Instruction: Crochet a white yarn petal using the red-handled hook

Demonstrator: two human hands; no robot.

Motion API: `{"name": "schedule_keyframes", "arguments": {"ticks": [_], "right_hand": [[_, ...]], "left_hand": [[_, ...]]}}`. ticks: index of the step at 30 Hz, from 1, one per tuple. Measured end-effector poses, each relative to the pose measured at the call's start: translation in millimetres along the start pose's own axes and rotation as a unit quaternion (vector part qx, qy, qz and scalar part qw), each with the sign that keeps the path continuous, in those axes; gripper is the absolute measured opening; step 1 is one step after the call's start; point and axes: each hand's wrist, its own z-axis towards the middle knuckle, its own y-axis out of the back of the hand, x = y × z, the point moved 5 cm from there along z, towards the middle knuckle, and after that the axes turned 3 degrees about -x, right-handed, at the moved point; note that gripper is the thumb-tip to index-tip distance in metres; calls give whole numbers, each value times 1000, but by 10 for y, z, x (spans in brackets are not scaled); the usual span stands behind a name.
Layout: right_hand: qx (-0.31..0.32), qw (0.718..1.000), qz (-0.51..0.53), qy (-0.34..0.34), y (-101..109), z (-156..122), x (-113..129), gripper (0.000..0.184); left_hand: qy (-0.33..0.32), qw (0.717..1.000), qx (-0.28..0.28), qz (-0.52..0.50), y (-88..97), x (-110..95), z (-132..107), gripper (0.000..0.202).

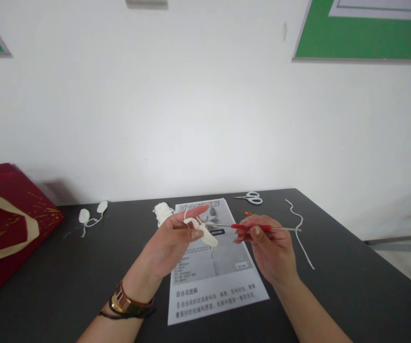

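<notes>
Left hand point(172, 236), centre frame, pinches white crochet piece point(209, 238); right hand point(270, 243), fingers curled, grips red-handled crochet hook point(240, 227). Advisable: even tension, steady pinch.

three crocheted pieces point(210, 238), one hook point(239, 226)

The left forearm point(118, 305) comes from the bottom edge and leans upward to the right; its wrist point(144, 281) is almost straight. The left hand point(173, 236) has the thumb point(190, 234) stretched sideways, pressing in a pinch, while the index finger point(194, 211) extends above it, pointing to the right. The right forearm point(313, 309) enters from the lower right and leans to the left. The right hand point(268, 243) is bent in a closed grip, with its thumb point(258, 233) pressed near the index finger. Both hands are apart, facing each other.
</notes>
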Motion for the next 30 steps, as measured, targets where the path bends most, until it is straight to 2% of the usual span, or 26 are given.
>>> {"name": "schedule_keyframes", "arguments": {"ticks": [9,11,14,20,24,30], "right_hand": [[28,1000,9,4,13,28,78,8],[12,999,32,-24,24,35,52,9],[-11,992,78,-100,18,33,-55,13],[-67,947,187,-252,-21,-12,-326,13],[-81,931,214,-284,-44,-45,-407,15],[-79,930,220,-285,-83,-77,-429,14]], "left_hand": [[46,997,50,-22,-15,-2,-11,39],[49,997,53,-2,3,6,-17,38],[32,997,41,61,22,17,-25,37],[-53,985,1,163,-46,20,-28,36],[-60,988,-14,145,-91,87,-5,37],[-27,992,-29,119,-101,248,25,37]]}}
